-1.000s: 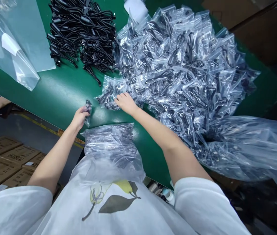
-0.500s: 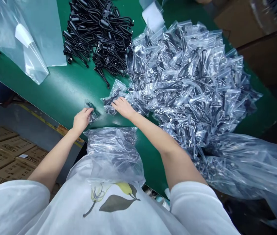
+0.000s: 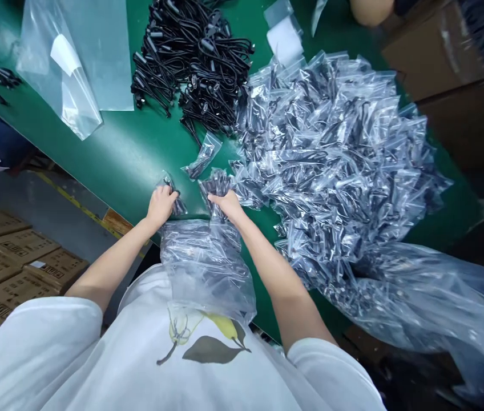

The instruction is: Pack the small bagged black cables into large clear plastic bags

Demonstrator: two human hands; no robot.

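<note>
My left hand (image 3: 162,204) is closed on a small clear bag with a black cable (image 3: 177,204) inside, low over the green table near its front edge. To its right, my right hand (image 3: 227,204) grips bagged cables (image 3: 216,184), its thumb laid across them; how many it holds I cannot tell. One more bagged cable (image 3: 204,156) lies loose just beyond that hand. Below both hands, a large clear bag (image 3: 203,257) packed with bagged cables rests against my shirt at the table edge.
A big heap of bagged cables (image 3: 331,142) covers the right of the green table (image 3: 117,154). Bare black cables (image 3: 190,57) are piled at the back. Flat plastic bags (image 3: 75,74) lie back left. Cartons (image 3: 19,251) stand lower left; a large plastic sack (image 3: 430,291) hangs at right.
My right hand has drawn bagged cables away from the heap toward me, leaving one bag behind on the table. My left hand still holds its bag. The view has shifted slightly.
</note>
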